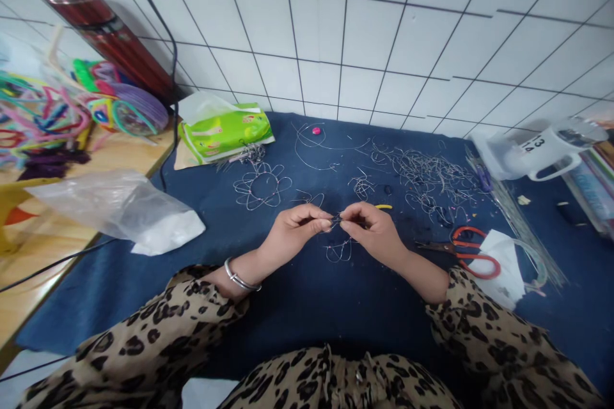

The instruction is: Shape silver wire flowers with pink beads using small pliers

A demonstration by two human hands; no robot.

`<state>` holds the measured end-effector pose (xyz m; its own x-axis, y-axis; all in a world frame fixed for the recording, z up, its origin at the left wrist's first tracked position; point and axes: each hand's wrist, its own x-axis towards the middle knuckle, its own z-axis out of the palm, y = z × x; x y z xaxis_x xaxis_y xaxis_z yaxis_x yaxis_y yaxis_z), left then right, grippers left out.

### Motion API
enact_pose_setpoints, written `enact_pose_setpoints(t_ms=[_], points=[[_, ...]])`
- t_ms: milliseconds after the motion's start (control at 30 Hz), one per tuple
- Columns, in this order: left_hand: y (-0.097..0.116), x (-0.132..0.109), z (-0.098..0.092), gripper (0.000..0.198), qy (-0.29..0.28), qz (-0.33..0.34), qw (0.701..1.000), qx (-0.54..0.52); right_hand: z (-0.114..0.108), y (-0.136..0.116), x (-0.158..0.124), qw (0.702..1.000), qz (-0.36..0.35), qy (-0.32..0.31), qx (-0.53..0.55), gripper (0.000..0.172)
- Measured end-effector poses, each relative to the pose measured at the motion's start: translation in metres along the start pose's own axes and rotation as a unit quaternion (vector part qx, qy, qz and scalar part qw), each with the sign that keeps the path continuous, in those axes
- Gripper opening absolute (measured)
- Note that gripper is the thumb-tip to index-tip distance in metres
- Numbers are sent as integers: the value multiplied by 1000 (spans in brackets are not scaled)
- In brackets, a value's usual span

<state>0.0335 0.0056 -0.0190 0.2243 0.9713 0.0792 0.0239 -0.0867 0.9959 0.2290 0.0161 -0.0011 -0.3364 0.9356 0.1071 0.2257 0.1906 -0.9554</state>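
My left hand [302, 227] and my right hand [371, 230] meet over the middle of the dark blue cloth, thumbs and forefingers pinched. Between the fingertips runs thin silvery wire, and a looped wire piece [339, 250] with small pink spots hangs just below them. The fingers hide how the wire is joined there. To the left lies a flower-shaped wire ring [263, 186] with several petal loops. Just beyond my hands are a small wire tangle [363, 186] and a yellow-handled tool [382, 206], mostly hidden by my right hand.
Red-handled scissors [476, 253] lie right, near straight wires [522, 223]. Behind them spreads a heap of wire scraps [426, 172]. A white mug [551, 150] stands far right. At left are a green tissue pack [228, 133], a plastic bag [119, 204] and a red thermos [115, 45].
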Motion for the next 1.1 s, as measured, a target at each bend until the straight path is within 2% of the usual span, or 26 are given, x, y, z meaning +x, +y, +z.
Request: enact_pose_setpoints(t_ms=[500,667,800,1100], points=[[3,1,-1,6,13,97,992,73,1,1,-1,999,-23,10,-39,8],[1,1,0,6,12,96,993,72,1,4,-1,998,-46,-4,-36,13],[1,0,0,7,0,60,998,26,1,5,1,997,-62,-9,-40,15],[1,-1,3,7,1,57,998,21,2,3,0,999,-28,-46,-8,16]])
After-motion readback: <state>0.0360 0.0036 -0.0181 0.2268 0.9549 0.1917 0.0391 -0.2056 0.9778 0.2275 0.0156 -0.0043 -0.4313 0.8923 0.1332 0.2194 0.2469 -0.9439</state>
